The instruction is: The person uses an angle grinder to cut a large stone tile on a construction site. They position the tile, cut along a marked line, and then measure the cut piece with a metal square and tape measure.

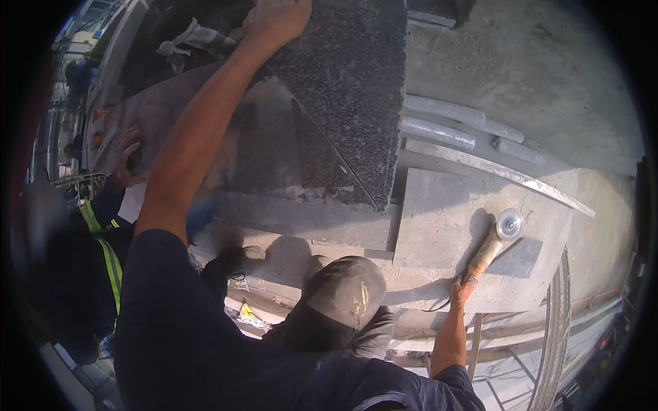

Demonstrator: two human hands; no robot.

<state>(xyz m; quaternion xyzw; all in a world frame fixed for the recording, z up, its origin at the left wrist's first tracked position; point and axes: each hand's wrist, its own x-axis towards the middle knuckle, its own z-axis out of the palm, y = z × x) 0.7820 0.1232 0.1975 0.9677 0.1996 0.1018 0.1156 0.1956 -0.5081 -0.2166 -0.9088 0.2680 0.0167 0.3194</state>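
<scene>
My right hand (464, 290) is closed around the rear of an angle grinder (484, 256), whose round disc (509, 225) faces up above a pale grey board. My left arm reaches far forward, and my left hand (279, 20) is over a dark speckled stone slab (349, 68); its fingers are partly hidden at the picture's top edge. A thin diagonal line runs across the slab toward its near right corner. Beside my left forearm lies a crumpled whitish cloth or glove (199, 38). Dust blurs the slab's left part.
A co-worker in dark clothes with yellow reflective stripes (103, 253) is at the left, a hand (129, 147) by the slab. Wrapped tubes (439, 130) and a long stone strip (500, 171) lie right of the slab. A grey tile (519, 259) rests on the board (439, 233).
</scene>
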